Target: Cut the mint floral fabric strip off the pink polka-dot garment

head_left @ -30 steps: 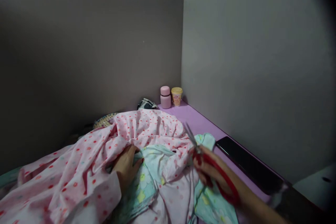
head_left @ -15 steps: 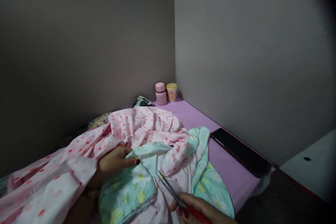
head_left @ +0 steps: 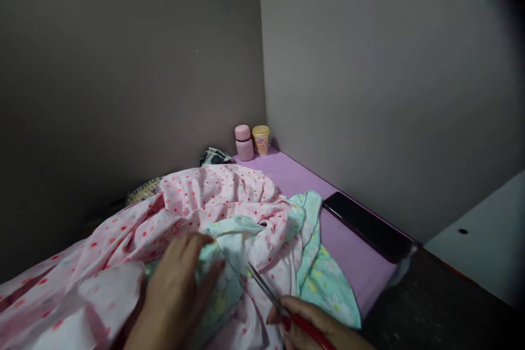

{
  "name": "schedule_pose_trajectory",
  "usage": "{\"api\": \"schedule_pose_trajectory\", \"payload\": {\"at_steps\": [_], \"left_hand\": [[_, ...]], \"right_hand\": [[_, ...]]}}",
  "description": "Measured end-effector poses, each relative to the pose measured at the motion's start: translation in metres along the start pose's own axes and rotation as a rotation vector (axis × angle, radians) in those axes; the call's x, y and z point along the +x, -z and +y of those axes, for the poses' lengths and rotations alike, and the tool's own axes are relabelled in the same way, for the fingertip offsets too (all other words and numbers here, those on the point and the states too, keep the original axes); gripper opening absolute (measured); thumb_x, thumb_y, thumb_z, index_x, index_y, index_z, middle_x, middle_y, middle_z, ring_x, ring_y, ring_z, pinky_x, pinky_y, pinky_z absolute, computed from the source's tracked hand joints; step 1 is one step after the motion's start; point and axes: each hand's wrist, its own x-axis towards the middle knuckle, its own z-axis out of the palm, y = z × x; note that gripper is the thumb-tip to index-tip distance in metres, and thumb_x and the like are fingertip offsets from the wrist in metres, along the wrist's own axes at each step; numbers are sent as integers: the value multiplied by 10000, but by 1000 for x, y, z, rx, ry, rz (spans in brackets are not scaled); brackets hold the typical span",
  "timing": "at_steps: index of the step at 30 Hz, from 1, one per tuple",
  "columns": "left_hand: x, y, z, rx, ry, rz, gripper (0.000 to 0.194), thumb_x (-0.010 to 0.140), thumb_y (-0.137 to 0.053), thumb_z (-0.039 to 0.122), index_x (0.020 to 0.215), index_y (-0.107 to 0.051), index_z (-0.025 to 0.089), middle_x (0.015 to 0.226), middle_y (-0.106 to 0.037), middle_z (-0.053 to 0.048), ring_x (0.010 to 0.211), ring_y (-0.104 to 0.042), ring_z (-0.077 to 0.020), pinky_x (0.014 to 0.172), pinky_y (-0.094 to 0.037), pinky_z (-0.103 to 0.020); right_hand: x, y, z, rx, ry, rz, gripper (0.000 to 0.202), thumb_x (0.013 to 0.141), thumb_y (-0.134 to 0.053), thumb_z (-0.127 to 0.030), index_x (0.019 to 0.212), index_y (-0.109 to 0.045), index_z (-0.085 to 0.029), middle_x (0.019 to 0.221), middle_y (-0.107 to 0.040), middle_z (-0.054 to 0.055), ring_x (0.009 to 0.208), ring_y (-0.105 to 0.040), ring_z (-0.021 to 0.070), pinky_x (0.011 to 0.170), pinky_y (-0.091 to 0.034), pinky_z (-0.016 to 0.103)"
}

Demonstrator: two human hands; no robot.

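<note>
My left hand (head_left: 174, 287), blurred by motion, is over the mint-green floral cloth (head_left: 330, 290) at its near left part, thumb and fingers apart. Whether it touches the fabric I cannot tell. My right hand (head_left: 309, 322) is closed on a pair of slim scissors (head_left: 264, 287) with a red handle. Their metal blades point up and left over the fabric and look nearly closed. Pink cloth with red dots (head_left: 221, 188) lies heaped behind and to the left, bunched together with the green floral part.
A dark phone (head_left: 367, 224) lies on the purple tabletop (head_left: 287, 167) along its right edge. At the back corner stand a pink flask (head_left: 244, 143) and a yellow-lidded cup (head_left: 261, 140). A woven basket (head_left: 143, 191) shows behind the cloth. Grey panels (head_left: 369, 76) border the table.
My left hand has let go of the green cloth's edge and come up over it, fingers apart. The scissor blades have drawn closer together. The view has shifted slightly.
</note>
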Motion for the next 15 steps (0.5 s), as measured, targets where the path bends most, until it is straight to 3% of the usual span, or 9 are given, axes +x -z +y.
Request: {"api": "schedule_pose_trajectory", "payload": {"at_steps": [2, 5, 8, 12, 15], "left_hand": [[-22, -14, 11, 126, -193, -55, 381, 727, -598, 407, 1045, -539, 205, 959, -647, -69, 870, -620, -218, 706, -527, -315], [-44, -38, 14, 376, -273, -11, 441, 668, -626, 232, 1089, -541, 131, 1007, -666, -116, 897, -635, -263, 710, -547, -352], [-49, -48, 8, 379, -167, -62, 332, 741, -492, 134, 1068, -551, 124, 996, -680, -110, 892, -647, -233, 735, -540, -337], [-47, -41, 1, 132, 67, -161, 268, 854, -369, 206, 1070, -525, 184, 900, -706, -53, 806, -672, -170, 688, -537, -266], [-48, -39, -2, 33, 136, -113, 328, 873, -324, 236, 1161, -474, 188, 957, -706, -61, 847, -674, -154, 687, -536, -233]], "right_hand": [[0, -1, 2, 43, -28, 10, 576, 766, -460, -675, 1047, -548, -180, 674, -491, -30, 555, -400, 66, 503, -276, 180], [-2, -4, 2, 115, -72, 78, 563, 734, -516, -671, 1021, -567, -190, 692, -486, -28, 590, -425, 71, 547, -317, 179], [-1, -5, 3, 110, -40, 47, 588, 734, -501, -684, 1043, -567, -188, 684, -487, -31, 570, -401, 65, 533, -308, 176], [2, -2, 5, 22, -6, -25, 581, 749, -485, -678, 1031, -592, -181, 687, -474, -29, 595, -419, 77, 556, -332, 178], [1, 0, 5, -8, 20, -57, 535, 739, -522, -655, 980, -629, -191, 721, -474, -19, 664, -458, 107, 651, -381, 213]]}}
